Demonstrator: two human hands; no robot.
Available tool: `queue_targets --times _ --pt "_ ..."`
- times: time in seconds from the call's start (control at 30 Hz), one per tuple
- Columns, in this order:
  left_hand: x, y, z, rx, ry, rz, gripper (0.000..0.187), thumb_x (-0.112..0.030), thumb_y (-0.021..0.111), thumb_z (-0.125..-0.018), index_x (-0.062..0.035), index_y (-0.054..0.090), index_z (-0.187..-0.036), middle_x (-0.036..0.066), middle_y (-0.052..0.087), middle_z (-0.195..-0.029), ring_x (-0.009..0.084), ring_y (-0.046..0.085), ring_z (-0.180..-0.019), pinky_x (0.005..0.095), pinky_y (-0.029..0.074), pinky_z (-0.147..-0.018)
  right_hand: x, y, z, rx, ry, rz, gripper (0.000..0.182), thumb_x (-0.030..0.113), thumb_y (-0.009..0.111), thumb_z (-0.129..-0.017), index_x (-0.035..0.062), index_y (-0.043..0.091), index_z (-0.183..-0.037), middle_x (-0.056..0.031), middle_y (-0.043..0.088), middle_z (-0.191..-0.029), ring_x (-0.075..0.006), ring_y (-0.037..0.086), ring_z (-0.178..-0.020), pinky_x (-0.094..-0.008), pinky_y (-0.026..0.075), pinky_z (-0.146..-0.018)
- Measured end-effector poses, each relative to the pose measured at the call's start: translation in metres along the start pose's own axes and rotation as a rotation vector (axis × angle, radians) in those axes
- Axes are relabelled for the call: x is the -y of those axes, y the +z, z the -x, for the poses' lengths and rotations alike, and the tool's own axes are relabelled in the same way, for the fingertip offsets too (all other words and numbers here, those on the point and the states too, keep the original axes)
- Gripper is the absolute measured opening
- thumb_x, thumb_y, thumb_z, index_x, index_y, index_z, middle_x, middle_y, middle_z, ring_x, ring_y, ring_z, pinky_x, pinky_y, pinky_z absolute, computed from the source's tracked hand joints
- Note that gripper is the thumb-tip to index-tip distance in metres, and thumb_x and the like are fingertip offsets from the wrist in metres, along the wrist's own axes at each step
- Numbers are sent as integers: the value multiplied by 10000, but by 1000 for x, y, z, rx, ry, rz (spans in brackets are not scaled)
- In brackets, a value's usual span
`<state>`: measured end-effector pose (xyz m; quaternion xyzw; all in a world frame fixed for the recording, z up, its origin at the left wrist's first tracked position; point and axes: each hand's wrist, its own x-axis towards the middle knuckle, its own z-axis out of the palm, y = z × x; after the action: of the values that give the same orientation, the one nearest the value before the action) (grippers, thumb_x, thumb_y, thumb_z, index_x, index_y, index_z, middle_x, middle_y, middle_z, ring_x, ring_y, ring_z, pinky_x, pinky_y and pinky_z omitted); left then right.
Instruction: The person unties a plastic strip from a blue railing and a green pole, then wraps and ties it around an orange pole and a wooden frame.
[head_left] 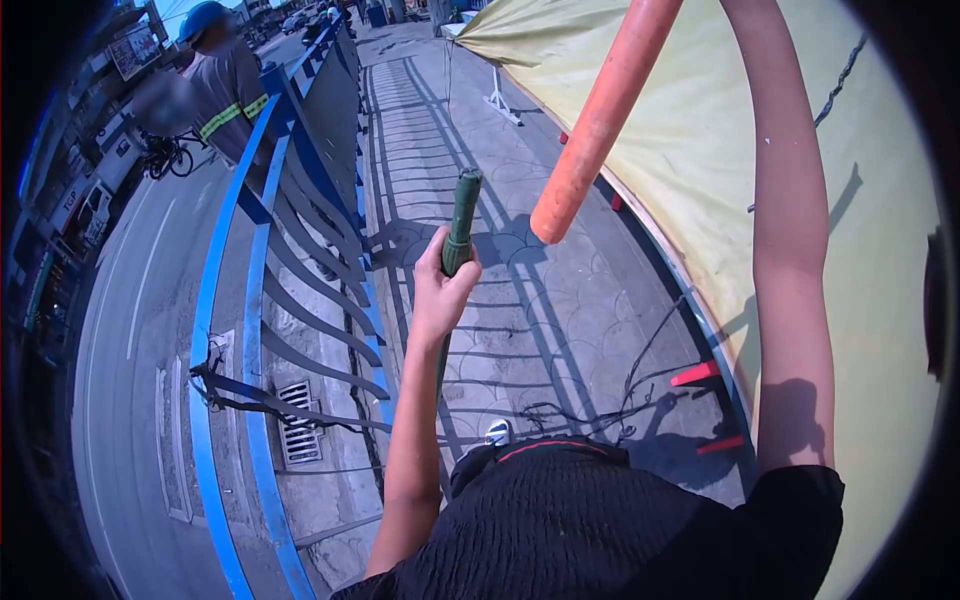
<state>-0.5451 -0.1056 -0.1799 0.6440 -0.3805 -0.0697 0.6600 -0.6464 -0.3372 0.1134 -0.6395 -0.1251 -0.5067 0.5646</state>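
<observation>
My left hand [447, 285] is closed around a green stick-like handle [465, 205] with a ribbed collar. Its rounded top points up and away from me, and a thin green length shows below, partly behind my forearm; whatever is at its lower end is hidden. My right arm [790, 220] stretches upward along the right side, and the hand itself lies beyond the top edge. Close to that arm, a thick orange pole [605, 125] slants down from the top edge, its blunt lower end hanging over the pavement. What holds the pole cannot be seen.
A blue metal railing [258, 300] runs along the left, with a road [140, 330] and a person in a blue helmet [225, 80] beyond. A yellow tarp [690, 130] covers the right. Dark cables [580, 410] and red supports [697, 373] are low on the paved walkway [490, 340].
</observation>
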Motion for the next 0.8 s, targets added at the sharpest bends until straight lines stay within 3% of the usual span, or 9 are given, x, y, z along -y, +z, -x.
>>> queue_targets --times 0.03,0.13,0.37,0.4,0.5,0.63,0.67,0.8 --pt "-3 1 3 1 5 3 128 -76 555 -726 -16 534 -838 -26 456 -663 51 412 -608 220 346 -545 1 9 3 19 6 9 457 429 537 -942 3 468 -1095 -26 493 -675 -99 492 -510 -240 422 -471" --pt "-10 3 10 -7 11 -1 339 -26 566 -769 -11 569 -1108 -19 506 -711 55 451 -648 217 393 -601 0 28 25 99 47 56 450 422 542 -939 4 467 -1090 -27 494 -676 -99 493 -510 -241 423 -472" --pt "-13 13 25 -63 21 -74 336 -45 629 -812 -20 554 -1139 16 536 -746 83 481 -676 252 422 -621 -5 41 111 328 209 231 435 405 555 -932 6 465 -1080 -29 496 -680 -100 495 -513 -242 425 -474" --pt "-11 15 25 -89 53 -81 346 -37 639 -801 -17 565 -1138 -34 453 -704 53 407 -635 220 345 -572 -3 42 127 363 238 255 433 403 557 -931 6 465 -1078 -30 496 -681 -100 496 -513 -242 425 -475" --pt "-16 16 25 -120 45 -99 341 -49 649 -803 -12 562 -1131 -22 460 -695 60 415 -625 225 356 -572 3 42 171 446 327 291 427 396 562 -928 7 464 -1074 -31 497 -682 -100 496 -514 -243 426 -476" --pt "-11 16 20 -143 106 -142 333 -67 654 -819 -15 553 -1132 -14 474 -688 64 433 -615 232 367 -565 9 41 203 473 406 306 419 387 569 -924 8 462 -1068 -32 498 -685 -100 498 -515 -244 428 -477" --pt "-16 14 21 -129 67 -146 314 -61 635 -840 -16 545 -1138 60 538 -731 107 492 -632 269 425 -587 10 41 208 466 422 309 417 384 571 -923 9 462 -1067 -32 498 -685 -100 498 -515 -244 428 -477" --pt "-10 13 16 -125 38 -134 301 -63 630 -845 -13 545 -1129 66 531 -728 122 500 -642 280 427 -593 10 47 206 416 413 307 409 375 578 -918 10 461 -1061 -34 499 -687 -101 499 -516 -245 430 -478"
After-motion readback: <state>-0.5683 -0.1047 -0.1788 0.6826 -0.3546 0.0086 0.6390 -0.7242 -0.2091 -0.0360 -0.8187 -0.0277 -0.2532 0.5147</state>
